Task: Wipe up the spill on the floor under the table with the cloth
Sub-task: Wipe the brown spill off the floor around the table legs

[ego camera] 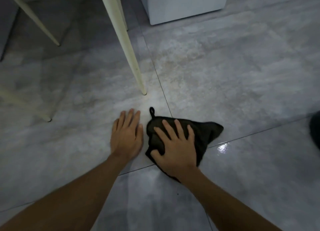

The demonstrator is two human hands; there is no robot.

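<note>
A dark cloth with a small hanging loop lies crumpled on the grey tiled floor. My right hand presses flat on top of it, fingers spread, thumb tucked into a fold. My left hand rests palm down on the bare tile just left of the cloth, fingers together, holding nothing. A shiny wet patch glints on the tile to the right of the cloth. A faint brownish stain shows on the tile beyond the cloth.
A cream table leg stands on the floor just beyond my hands. More slanted legs are at the far left and near left. A white cabinet base sits at the back. A dark object shows at the right edge.
</note>
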